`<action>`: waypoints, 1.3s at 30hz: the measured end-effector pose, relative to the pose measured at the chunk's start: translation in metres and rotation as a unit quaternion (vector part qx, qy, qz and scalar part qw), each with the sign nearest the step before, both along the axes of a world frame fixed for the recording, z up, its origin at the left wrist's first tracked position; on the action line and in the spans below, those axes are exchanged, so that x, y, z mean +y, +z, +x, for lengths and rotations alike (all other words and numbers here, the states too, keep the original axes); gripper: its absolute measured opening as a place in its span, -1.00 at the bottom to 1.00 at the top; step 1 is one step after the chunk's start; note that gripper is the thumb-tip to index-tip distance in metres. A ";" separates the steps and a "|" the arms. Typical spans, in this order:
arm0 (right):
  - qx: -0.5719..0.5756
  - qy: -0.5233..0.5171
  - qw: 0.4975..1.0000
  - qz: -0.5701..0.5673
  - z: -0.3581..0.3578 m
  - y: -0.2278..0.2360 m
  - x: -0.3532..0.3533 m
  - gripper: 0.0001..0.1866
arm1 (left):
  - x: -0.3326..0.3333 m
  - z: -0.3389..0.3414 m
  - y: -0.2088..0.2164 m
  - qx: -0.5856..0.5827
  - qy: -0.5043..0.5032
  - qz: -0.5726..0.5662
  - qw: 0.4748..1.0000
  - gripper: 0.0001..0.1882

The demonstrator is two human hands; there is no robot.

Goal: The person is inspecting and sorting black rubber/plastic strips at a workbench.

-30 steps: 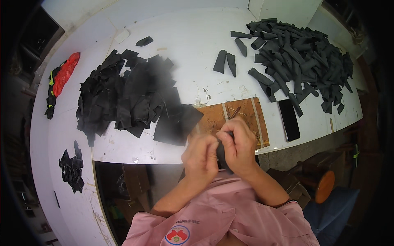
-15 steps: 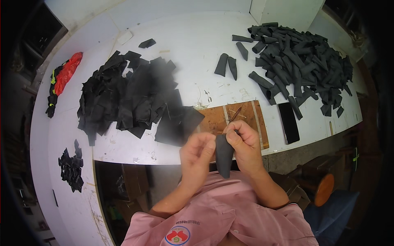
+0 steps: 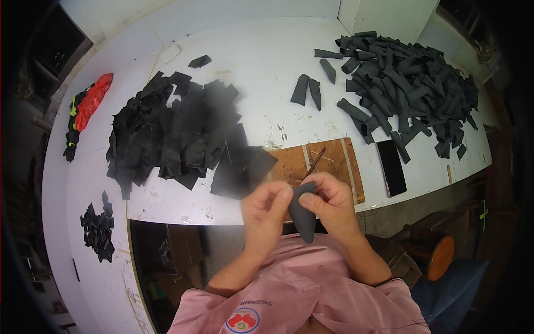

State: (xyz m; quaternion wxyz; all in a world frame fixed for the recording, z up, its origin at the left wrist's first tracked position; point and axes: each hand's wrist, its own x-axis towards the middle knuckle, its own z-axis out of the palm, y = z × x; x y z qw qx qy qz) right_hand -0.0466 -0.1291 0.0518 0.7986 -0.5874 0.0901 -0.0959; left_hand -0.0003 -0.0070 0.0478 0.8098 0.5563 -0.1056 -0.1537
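A dark grey tapered sleeve (image 3: 302,218) of soft sheet material hangs between my hands, its narrow end pointing down toward my shirt. My right hand (image 3: 332,205) grips its upper part, thumb pressed on the front face. With thumb and finger pinched together, my left hand (image 3: 263,210) is at the sleeve's upper left edge; the exact contact is partly hidden. Just beyond my fingers, a slender dark pointed tool (image 3: 316,162) lies over a brown board (image 3: 342,161) with pale strips. Its lower end is hidden behind my right hand.
Flat black pieces (image 3: 178,128) lie heaped left of the board. Many rolled grey sleeves (image 3: 406,83) pile up at the far right, with a black phone (image 3: 391,167) nearby. A red bag (image 3: 93,103) and small black scraps (image 3: 98,231) are further left. A stool (image 3: 440,257) stands below right.
The sleeve has tilted, its top leaning to the right, and my right thumb now lies further across its front. My left hand has stayed nearly in place.
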 end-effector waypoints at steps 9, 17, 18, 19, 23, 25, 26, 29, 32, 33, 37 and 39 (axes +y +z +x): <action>-0.066 -0.043 0.981 -0.180 0.000 0.012 -0.002 -0.89 | -0.007 0.022 0.019 -0.069 0.058 -0.090 0.992 -0.83; -0.081 -0.040 0.972 -0.218 0.005 0.022 -0.012 -0.88 | -0.024 0.028 0.046 -0.034 0.024 -0.128 0.991 -0.81; -0.078 -0.041 0.971 -0.221 0.004 0.022 -0.013 -0.88 | -0.023 0.029 0.044 -0.033 0.023 -0.126 0.991 -0.81; -0.078 -0.040 0.972 -0.220 0.004 0.023 -0.013 -0.88 | -0.020 0.032 0.041 -0.076 -0.005 -0.074 0.994 -0.82; -0.065 -0.028 0.956 -0.284 0.003 0.020 -0.017 -0.89 | -0.019 0.037 0.031 -0.090 -0.009 -0.025 0.996 -0.89; -0.057 -0.030 0.950 -0.304 0.004 0.022 -0.017 -0.88 | -0.018 0.039 0.035 -0.087 0.036 -0.048 0.994 -0.93; -0.089 -0.057 0.941 -0.322 0.006 0.027 -0.019 -0.86 | -0.017 0.043 0.041 -0.121 0.061 -0.053 0.989 -0.94; -0.096 -0.104 0.956 -0.257 0.003 0.029 -0.021 -0.83 | -0.019 0.050 0.076 -0.155 0.102 -0.126 0.975 -0.93; -0.061 -0.144 0.974 -0.163 0.000 0.021 -0.027 -0.86 | -0.025 0.059 0.096 -0.215 0.127 -0.146 0.957 -0.87; -0.056 -0.138 0.978 -0.145 -0.001 0.019 -0.030 -0.87 | -0.027 0.062 0.097 -0.221 0.137 -0.133 0.957 -0.86; -0.038 -0.121 0.985 -0.114 -0.005 0.009 -0.031 -0.88 | -0.034 0.067 0.090 -0.205 0.121 -0.136 0.962 -0.84; -0.036 -0.116 0.986 -0.113 -0.007 0.007 -0.033 -0.88 | -0.038 0.067 0.084 -0.205 0.127 -0.123 0.963 -0.86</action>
